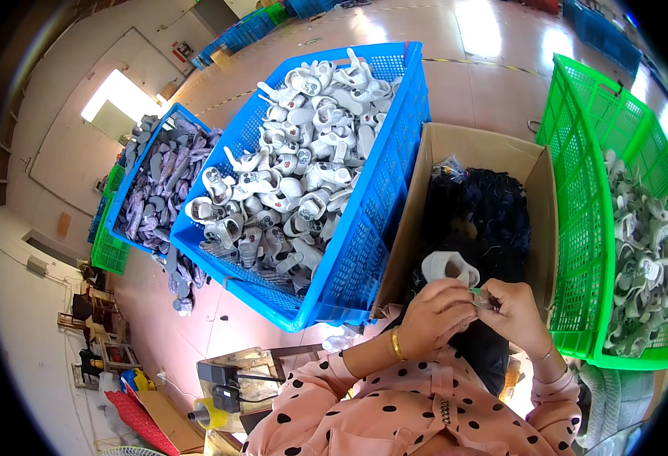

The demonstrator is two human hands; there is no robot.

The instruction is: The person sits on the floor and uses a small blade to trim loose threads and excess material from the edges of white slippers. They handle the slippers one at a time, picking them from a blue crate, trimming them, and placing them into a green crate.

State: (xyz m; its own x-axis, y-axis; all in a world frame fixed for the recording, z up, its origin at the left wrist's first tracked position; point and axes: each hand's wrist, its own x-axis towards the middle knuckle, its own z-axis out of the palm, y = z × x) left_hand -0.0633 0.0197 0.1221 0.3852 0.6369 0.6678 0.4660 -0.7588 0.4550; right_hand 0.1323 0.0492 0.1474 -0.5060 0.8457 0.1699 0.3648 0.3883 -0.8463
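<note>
1. Bending inward, the fingers of the left hand point(442, 311) are closed at the near edge of a white shoe point(442, 266), with the thumb side turned toward the other hand.
2. The right hand point(512, 311) pinches a small green piece point(479, 293) between thumb and forefinger, the gap between them nearly nil; its other fingers are curled, and what they touch cannot be told.
3. The fingertips of both hands meet, or almost meet, at the green piece, just beside the shoe's lower right edge; what kind of thing it is cannot be made out.
4. Counted: two hands, one held shoe, one green piece, one gold bracelet point(397, 344) on the left wrist.
5. Around them stand one carton point(544, 205), one large blue crate point(364, 243), one smaller blue crate point(130, 183) and, on the right, one green crate point(583, 220).
6. White shoes point(296, 152) heap the large crate, purple shoes point(174, 167) the smaller one, pale shoes point(638, 258) the green one; all overlap too much to count.
7. The held shoe is above the carton's near part, in front of dark stuff point(490, 209) inside.
8. Its rounded end seems to point left, its opening right; the long axis runs roughly sideways, though fingers hide part of it.
</note>
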